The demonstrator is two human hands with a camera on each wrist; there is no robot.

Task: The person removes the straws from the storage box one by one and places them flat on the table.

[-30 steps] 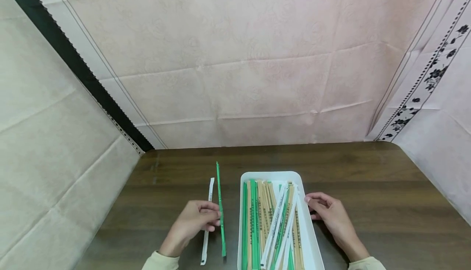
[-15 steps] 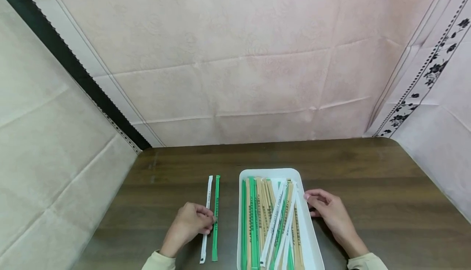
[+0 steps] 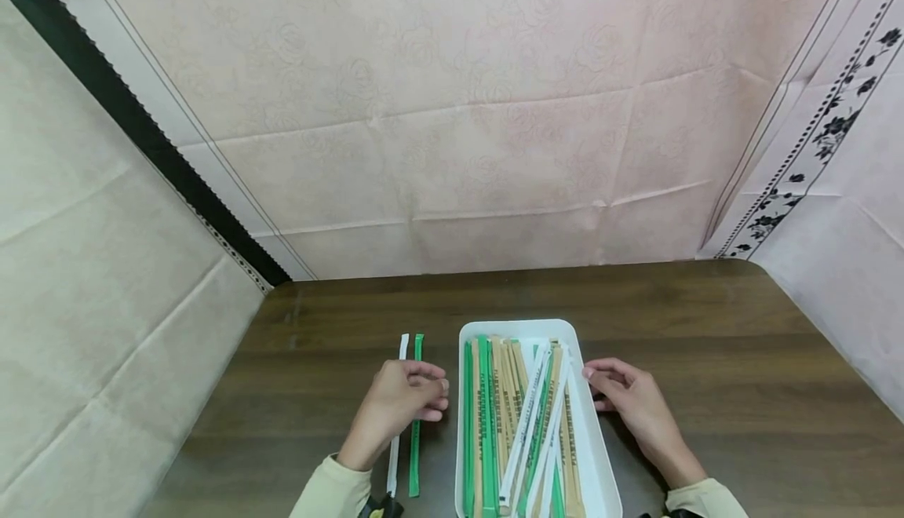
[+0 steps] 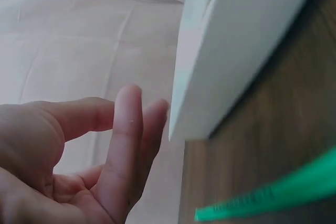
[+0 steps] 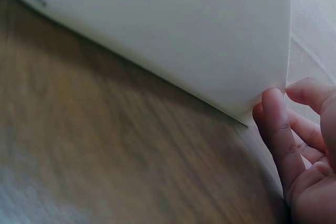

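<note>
Going light on one side and steady on the other

So the right hand (image 3: 631,396) has a fingertip pinch on the right edge of a shallow white rectangular tray with rounded corners (image 3: 599,455), which looks like bracing to me. The left hand (image 3: 399,404) holds nothing that I can see: fingers loosely bent, hovering just left of the tray (can't tell whether thumb and fingertip actually meet).

Partly under that hand in the head view are a long flat green strip with dark print (image 3: 414,455) and a long narrow white strip (image 3: 393,463), lying side by side on the dark brown wood-grain table (image 3: 706,345). In the tray there's a bunch more: flat green strips (image 3: 486,424), tan printed strips (image 3: 573,463) and slanting white strips (image 3: 525,428) across the top.

My take on doing this well: keep the tray pinch gentle, because squeezing or pulling could tip it. If lifting a strip, I'd go for a top one, grab near its middle and raise it straight up so neighbours don't drag. Keep the left wrist high too, or a sleeve might nudge that neat pair.
</note>
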